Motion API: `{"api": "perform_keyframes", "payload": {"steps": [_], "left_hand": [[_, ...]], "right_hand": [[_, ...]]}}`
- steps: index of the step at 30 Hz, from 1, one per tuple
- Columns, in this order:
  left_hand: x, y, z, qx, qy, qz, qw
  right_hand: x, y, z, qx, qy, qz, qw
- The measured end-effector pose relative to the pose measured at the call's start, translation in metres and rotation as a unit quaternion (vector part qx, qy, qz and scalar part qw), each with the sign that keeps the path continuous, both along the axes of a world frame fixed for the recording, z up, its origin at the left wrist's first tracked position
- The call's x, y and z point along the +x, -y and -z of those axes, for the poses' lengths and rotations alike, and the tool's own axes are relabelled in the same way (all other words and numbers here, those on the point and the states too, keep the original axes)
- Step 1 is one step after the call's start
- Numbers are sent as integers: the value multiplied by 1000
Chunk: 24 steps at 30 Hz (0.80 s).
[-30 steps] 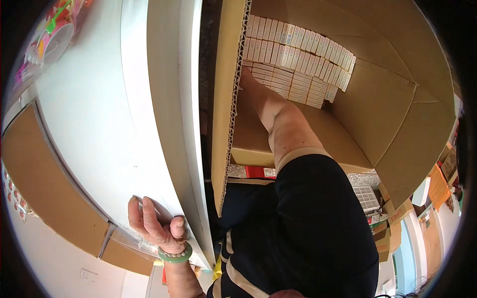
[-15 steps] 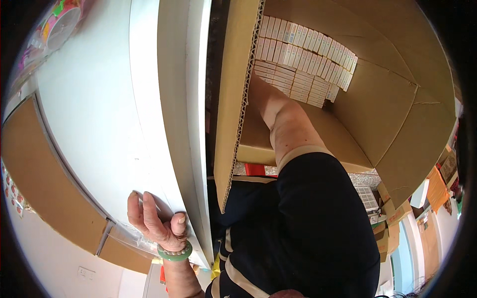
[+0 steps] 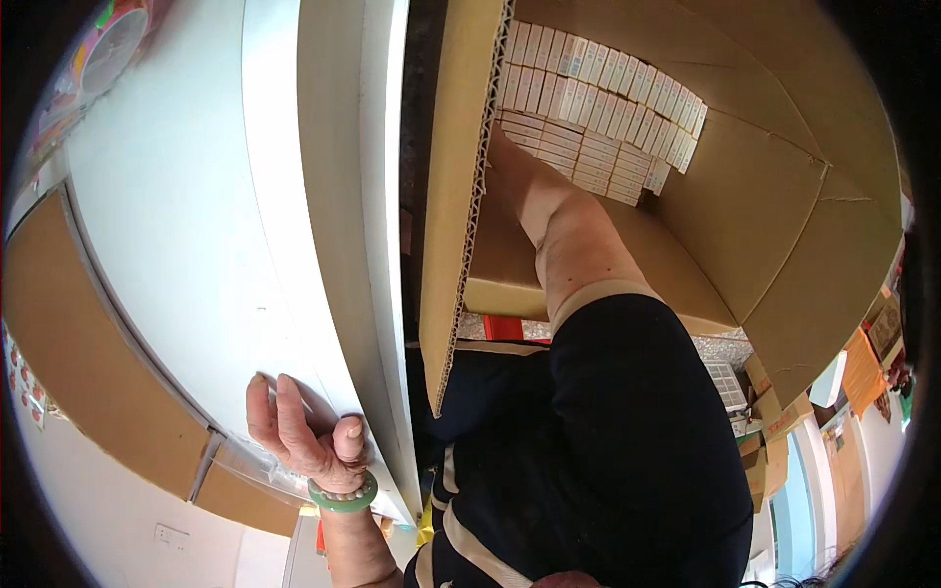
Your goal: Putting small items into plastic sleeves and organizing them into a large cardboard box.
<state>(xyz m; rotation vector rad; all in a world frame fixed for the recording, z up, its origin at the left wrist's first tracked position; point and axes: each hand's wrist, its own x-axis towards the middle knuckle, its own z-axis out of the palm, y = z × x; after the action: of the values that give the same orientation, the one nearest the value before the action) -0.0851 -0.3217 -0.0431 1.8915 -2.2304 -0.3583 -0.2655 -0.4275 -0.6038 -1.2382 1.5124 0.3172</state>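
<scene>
Beneath the left grip (image 3: pixel 312 451), the broad white surface (image 3: pixel 176 255) looks smooth, glossy; rightward, the large brown corrugated-cardboard box (image 3: pixel 750 230) looks matt.

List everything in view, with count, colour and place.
large open carton: 1, brown, right of centre
small slim boxes: many, whitish, stacked inside the carton
tabletop: 1, white, left
round-mouthed container: 1, clear and pink, upper left
wall socket: 1, white, lower left
unclear object: 1, red, below the carton
gridded item: 1, white, right
smaller cartons: several, brown, lower right
sheet or bag: 1, orange, far right
bangle: 1, green, left wrist
left hand: 1, bare, at the tabletop's near edge
right forearm: 1, bare, reaching into the carton; right hand hidden
</scene>
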Motion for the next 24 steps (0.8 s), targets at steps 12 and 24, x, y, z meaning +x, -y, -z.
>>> {"api": "perform_keyframes", "payload": {"steps": [12, 24], "left_hand": [[0, 2, 2, -4, -13, 2, 1000], [-4, 3, 1, 5, -51, -24, 998]], "right_hand": [[4, -2, -21, -69, -87, -67, 992], [-41, -9, -116, 46, 53, 219, 973]]}}
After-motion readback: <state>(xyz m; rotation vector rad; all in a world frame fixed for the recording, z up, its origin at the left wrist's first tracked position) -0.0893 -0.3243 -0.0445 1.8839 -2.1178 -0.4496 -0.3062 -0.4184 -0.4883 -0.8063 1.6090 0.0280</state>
